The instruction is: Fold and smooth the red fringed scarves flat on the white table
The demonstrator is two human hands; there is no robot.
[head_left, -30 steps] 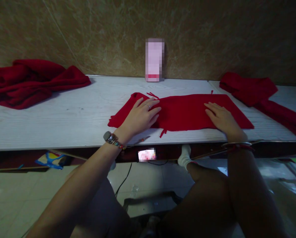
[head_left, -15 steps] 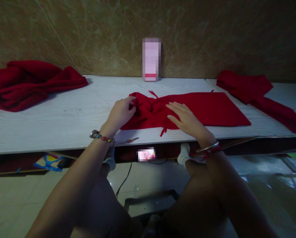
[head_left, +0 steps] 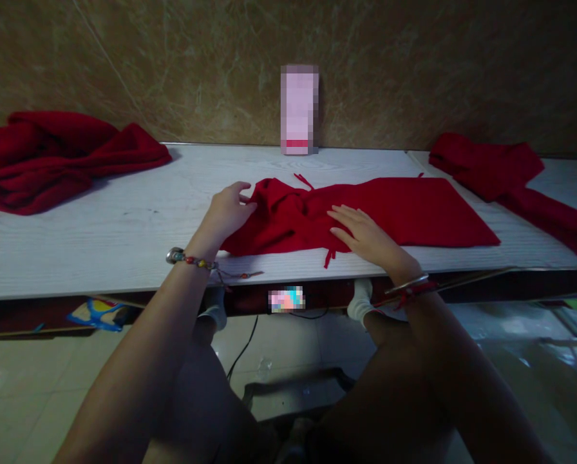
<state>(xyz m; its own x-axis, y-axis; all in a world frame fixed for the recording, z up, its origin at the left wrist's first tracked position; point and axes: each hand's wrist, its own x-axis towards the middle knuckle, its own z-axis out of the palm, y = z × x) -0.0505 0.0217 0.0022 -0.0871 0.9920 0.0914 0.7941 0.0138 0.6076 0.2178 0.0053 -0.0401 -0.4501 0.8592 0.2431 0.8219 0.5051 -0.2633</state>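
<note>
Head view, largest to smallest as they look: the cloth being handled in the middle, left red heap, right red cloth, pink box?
1. Middle cloth and left heap: look alike, and the frame cuts the heap off.
2. Right cloth.
3. Pink box.

Beaded bracelet (head_left: pixel 192 260), silver bangle (head_left: pixel 407 283), white socks (head_left: pixel 360 300)

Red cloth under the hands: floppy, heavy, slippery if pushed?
Probably floppy: the red cloth is bunched into soft folds beside the left hand. Likely light, since its flat part lies thin. A push would probably wrinkle it, not slide it.
</note>
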